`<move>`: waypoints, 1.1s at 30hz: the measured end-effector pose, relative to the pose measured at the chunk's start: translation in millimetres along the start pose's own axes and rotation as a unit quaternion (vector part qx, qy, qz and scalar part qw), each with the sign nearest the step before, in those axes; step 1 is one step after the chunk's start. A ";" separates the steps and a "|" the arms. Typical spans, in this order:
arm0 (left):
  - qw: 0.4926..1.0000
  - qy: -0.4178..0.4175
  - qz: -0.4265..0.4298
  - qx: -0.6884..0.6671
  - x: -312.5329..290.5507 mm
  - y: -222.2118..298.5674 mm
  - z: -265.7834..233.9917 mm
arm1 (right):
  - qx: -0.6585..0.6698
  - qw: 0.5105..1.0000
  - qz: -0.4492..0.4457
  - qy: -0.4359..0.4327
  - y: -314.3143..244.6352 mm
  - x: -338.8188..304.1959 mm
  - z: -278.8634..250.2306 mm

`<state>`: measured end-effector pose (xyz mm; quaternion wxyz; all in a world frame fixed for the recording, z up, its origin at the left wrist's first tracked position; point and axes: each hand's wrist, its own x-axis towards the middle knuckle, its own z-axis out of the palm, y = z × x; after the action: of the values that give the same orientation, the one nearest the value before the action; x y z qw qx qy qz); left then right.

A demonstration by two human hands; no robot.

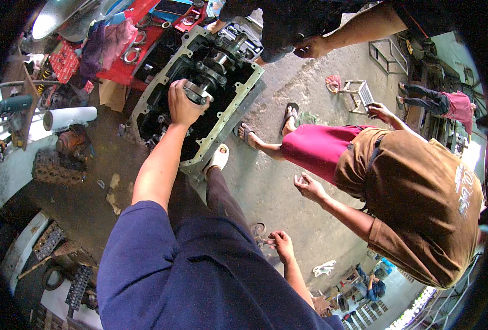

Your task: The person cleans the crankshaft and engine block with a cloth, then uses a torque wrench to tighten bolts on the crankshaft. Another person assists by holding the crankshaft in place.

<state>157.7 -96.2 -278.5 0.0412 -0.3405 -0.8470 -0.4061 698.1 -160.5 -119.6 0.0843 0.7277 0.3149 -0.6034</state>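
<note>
An open engine block with a pale machined rim lies before me, its dark inside showing. A crankshaft with shiny journals runs along it. My left hand reaches into the block, fingers curled round a bright, rounded metal section of the crankshaft at its near part. The palm side and some fingertips are hidden. Low at my right side, away from the block, hangs my right hand, with fingers curled in toward the thumb. Whether anything small is between them cannot be made out.
Beyond the block, a red bench surface bears metal rings and rags. A co-worker in a brown shirt stands at right; another person's arm reaches in at the top. A white roll and engine parts lie left. A stool stands behind.
</note>
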 end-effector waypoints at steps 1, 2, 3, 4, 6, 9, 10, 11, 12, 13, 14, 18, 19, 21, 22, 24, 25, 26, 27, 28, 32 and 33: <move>1.000 -0.009 -0.007 0.004 -0.9 -0.5 0.1 | -0.006 1.000 0.012 0.005 3.2 -0.9 1.4; 1.000 -0.019 -0.012 0.010 -1.8 -0.8 -0.3 | -0.005 1.000 0.021 0.003 6.6 -1.4 2.9; 0.999 -0.030 -0.010 0.015 -2.7 -0.5 -0.9 | -0.023 0.999 0.018 -0.013 9.5 -0.8 3.9; 0.999 -0.033 -0.005 0.027 -3.4 -0.3 -1.8 | -0.034 0.999 0.017 -0.015 12.4 0.2 4.9; 0.998 -0.038 0.014 0.052 -4.3 1.5 -4.5 | -0.030 0.999 -0.002 -0.041 18.3 4.3 8.3; 0.995 -0.074 0.000 0.061 -3.3 5.6 -11.5 | 0.001 0.999 0.019 -0.036 21.0 11.3 13.7; 0.994 -0.090 0.000 0.065 -3.0 7.1 -14.8 | -0.011 0.999 0.038 -0.013 20.1 12.6 15.4; 0.991 -0.111 -0.006 0.075 -3.1 8.3 -18.7 | 0.004 1.000 0.030 -0.005 18.2 13.1 17.3; 0.989 -0.124 -0.001 0.086 -3.1 9.3 -23.0 | 0.023 0.999 0.006 -0.024 15.4 12.9 19.2; 0.987 -0.137 -0.011 0.078 -3.7 9.6 -27.7 | 0.039 0.999 -0.001 -0.021 12.3 12.0 21.5; 0.987 -0.141 -0.011 0.072 -4.0 9.3 -32.6 | 0.050 0.999 0.006 -0.011 8.7 10.4 23.4; 0.990 -0.113 -0.081 0.020 0.0 -0.7 -48.5 | 0.021 1.000 -0.001 0.002 1.1 5.2 32.2; 0.991 -0.095 -0.092 0.037 3.5 -4.9 -50.8 | 0.036 0.999 0.002 -0.005 2.2 4.8 34.1; 0.990 -0.083 -0.104 0.047 10.2 -13.2 -55.5 | 0.027 0.999 -0.009 -0.021 8.1 5.7 37.7; 0.985 -0.107 -0.121 0.055 14.3 -17.4 -58.3 | 0.021 1.000 0.004 -0.018 12.8 6.4 39.0; 0.984 -0.113 -0.134 0.032 20.7 -23.0 -64.0 | 0.007 1.000 0.008 -0.026 21.7 8.4 39.5; 0.982 -0.115 -0.145 0.024 23.8 -25.0 -67.6 | 0.007 1.000 0.004 -0.025 26.3 9.3 40.5; 0.982 -0.114 -0.149 0.015 26.8 -26.5 -71.2 | 0.009 1.000 0.003 -0.017 29.6 11.0 41.6; 0.985 -0.097 -0.139 0.022 28.1 -27.3 -75.5 | 0.008 1.000 -0.005 -0.024 32.6 11.7 42.3; 0.985 -0.096 -0.145 0.009 27.9 -27.7 -80.4 | 0.008 1.000 -0.007 -0.023 35.1 11.9 43.1; 0.983 -0.109 -0.143 -0.031 4.3 -24.9 -104.1 | 0.025 0.999 -0.013 -0.020 37.7 11.6 49.3; 0.983 -0.124 -0.124 -0.048 -8.4 -23.3 -112.2 | 0.020 0.999 -0.020 -0.019 37.5 11.2 51.5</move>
<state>126.7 -191.3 -221.9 -0.1306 -0.2823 -0.8609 -0.4026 677.5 -211.9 -153.0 0.0638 0.7115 0.3152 -0.6248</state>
